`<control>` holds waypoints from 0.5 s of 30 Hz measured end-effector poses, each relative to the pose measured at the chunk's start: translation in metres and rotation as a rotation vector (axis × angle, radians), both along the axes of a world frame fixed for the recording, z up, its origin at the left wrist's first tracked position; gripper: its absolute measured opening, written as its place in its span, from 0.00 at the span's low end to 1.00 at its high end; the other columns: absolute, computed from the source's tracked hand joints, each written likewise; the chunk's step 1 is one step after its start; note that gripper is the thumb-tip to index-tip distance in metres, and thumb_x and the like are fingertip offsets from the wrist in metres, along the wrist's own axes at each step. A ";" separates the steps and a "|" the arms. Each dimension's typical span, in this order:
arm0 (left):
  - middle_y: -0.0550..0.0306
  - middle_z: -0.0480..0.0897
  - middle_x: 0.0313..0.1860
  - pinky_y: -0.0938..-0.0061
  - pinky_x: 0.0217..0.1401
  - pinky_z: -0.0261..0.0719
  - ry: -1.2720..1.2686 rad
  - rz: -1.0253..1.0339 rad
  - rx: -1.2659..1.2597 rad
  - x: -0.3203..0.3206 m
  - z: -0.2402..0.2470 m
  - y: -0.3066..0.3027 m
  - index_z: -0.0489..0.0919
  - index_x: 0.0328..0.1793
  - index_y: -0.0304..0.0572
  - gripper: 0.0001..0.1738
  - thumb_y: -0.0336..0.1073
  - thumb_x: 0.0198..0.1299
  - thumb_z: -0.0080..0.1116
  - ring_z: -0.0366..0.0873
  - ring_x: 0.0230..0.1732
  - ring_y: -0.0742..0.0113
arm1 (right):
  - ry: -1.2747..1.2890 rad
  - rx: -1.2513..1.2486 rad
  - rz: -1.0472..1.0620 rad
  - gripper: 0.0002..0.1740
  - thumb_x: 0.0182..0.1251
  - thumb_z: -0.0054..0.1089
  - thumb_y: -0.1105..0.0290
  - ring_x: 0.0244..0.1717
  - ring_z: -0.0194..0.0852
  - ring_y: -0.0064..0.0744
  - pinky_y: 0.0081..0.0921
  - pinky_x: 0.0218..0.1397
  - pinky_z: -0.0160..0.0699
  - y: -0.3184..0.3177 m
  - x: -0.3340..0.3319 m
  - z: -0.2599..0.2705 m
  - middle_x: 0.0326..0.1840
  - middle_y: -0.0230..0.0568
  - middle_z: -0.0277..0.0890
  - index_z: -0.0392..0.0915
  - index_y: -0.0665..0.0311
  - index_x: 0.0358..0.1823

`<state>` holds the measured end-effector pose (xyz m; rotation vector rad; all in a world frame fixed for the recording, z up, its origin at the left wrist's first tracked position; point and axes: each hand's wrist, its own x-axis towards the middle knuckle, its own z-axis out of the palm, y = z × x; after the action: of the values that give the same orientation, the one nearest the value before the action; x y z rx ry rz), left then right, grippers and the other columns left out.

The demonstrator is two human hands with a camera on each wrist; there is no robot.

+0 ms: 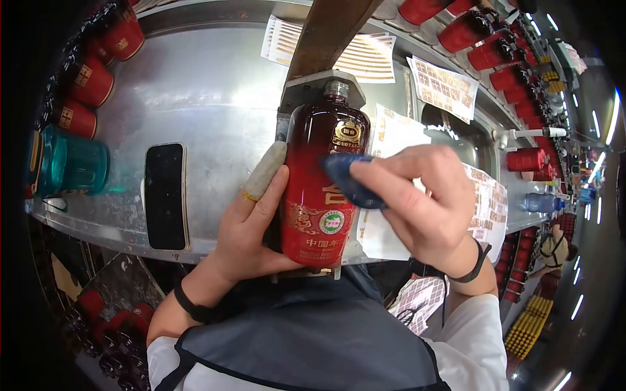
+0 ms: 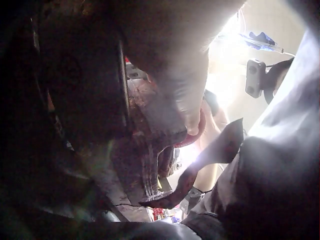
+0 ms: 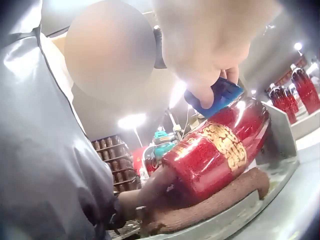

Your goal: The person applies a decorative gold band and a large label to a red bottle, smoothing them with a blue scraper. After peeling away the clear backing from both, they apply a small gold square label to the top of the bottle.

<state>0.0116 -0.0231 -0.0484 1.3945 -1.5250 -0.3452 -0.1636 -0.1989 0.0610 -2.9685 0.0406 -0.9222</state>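
Note:
A red bottle [image 1: 313, 176] with a dark shoulder, gold lettering and a round green-white sticker lies in a holder [image 1: 357, 94], its neck toward the far side. Along its left side rests the left hand [image 1: 251, 221], thumb near the base, a pale cover on one finger. The right hand [image 1: 424, 195] pinches a blue scraper-like piece [image 1: 352, 180] against the bottle's upper front. In the right wrist view the blue piece [image 3: 215, 97] touches the bottle [image 3: 215, 150] beneath the right hand [image 3: 207, 50]. The left wrist view is dark, and the left hand [image 2: 187, 105] shows only partly.
A phone [image 1: 165, 197] lies on the metal bench left of the bottle, beside a teal jar [image 1: 75, 159]. Sticker sheets [image 1: 443, 88] lie beyond and to the right. Red bottles [image 1: 85, 78] line the left edge, and more stand along the right.

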 end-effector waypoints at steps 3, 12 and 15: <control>0.30 0.63 0.79 0.57 0.76 0.72 -0.009 0.002 0.003 0.000 0.000 0.000 0.64 0.79 0.29 0.64 0.50 0.38 0.86 0.68 0.77 0.38 | 0.014 0.050 0.011 0.24 0.37 0.66 0.71 0.30 0.76 0.32 0.25 0.29 0.74 0.004 0.000 0.001 0.33 0.34 0.79 0.89 0.63 0.42; 0.30 0.63 0.79 0.57 0.74 0.74 -0.023 -0.007 0.006 0.001 0.003 -0.001 0.63 0.79 0.29 0.65 0.50 0.37 0.87 0.69 0.76 0.39 | -0.039 0.040 -0.066 0.23 0.40 0.68 0.72 0.32 0.77 0.33 0.28 0.31 0.75 -0.011 0.005 0.003 0.33 0.34 0.79 0.89 0.61 0.45; 0.30 0.63 0.79 0.56 0.74 0.74 -0.018 -0.014 0.018 0.001 0.002 0.000 0.63 0.79 0.29 0.66 0.51 0.36 0.87 0.69 0.76 0.38 | -0.055 0.074 -0.037 0.23 0.40 0.68 0.73 0.32 0.77 0.34 0.28 0.31 0.75 -0.008 0.005 -0.002 0.33 0.35 0.79 0.89 0.61 0.45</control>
<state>0.0127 -0.0227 -0.0464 1.4050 -1.5505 -0.3565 -0.1587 -0.2069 0.0591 -2.8829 0.1251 -0.9839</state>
